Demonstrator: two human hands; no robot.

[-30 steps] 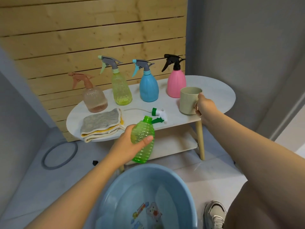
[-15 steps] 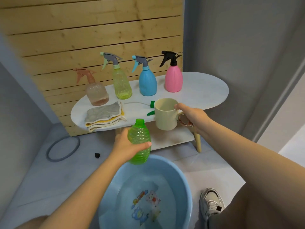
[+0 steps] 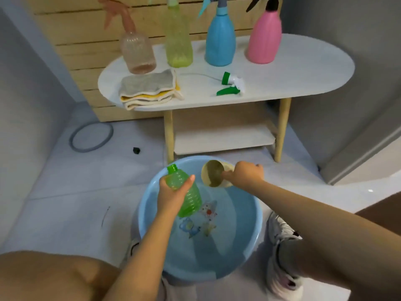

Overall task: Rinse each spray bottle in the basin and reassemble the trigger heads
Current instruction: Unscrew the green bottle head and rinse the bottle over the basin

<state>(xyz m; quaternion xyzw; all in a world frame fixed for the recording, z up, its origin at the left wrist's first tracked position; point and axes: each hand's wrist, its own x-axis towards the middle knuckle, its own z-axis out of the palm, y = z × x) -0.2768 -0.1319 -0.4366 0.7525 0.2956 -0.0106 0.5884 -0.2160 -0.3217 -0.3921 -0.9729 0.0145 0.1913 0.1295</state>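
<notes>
A white oval table (image 3: 303,83) is standing at the far side of the scene against a wooden slat wall (image 3: 86,29), with a lower shelf (image 3: 223,137) sitting between its wooden legs. Near the viewer, a round blue basin (image 3: 249,235) is sitting on the pale floor, holding water over cartoon prints on its bottom. Along the far edge of the table four spray bottles are standing upright in a row with their trigger heads on: a clear peach bottle (image 3: 137,54) at the left, then a yellow-green bottle (image 3: 178,40), a blue bottle (image 3: 220,40) and a pink bottle (image 3: 264,38) at the right. A folded grey and yellow cloth (image 3: 147,89) is lying at the near left of the table. A grey ring (image 3: 91,136) is lying on the floor to the far left.

The left hand (image 3: 171,196) is gripping the green bottle (image 3: 186,196), fingers wrapped round its body, holding it tilted above the left part of the basin with its open neck pointing far-left. The right hand (image 3: 247,175) is gripping the handle of a beige cup (image 3: 213,172), which is lying tipped over the far rim of the basin with its mouth facing the viewer. The green and white trigger head (image 3: 232,83), detached, is lying on the table with its thin tube trailing left toward the cloth.
</notes>
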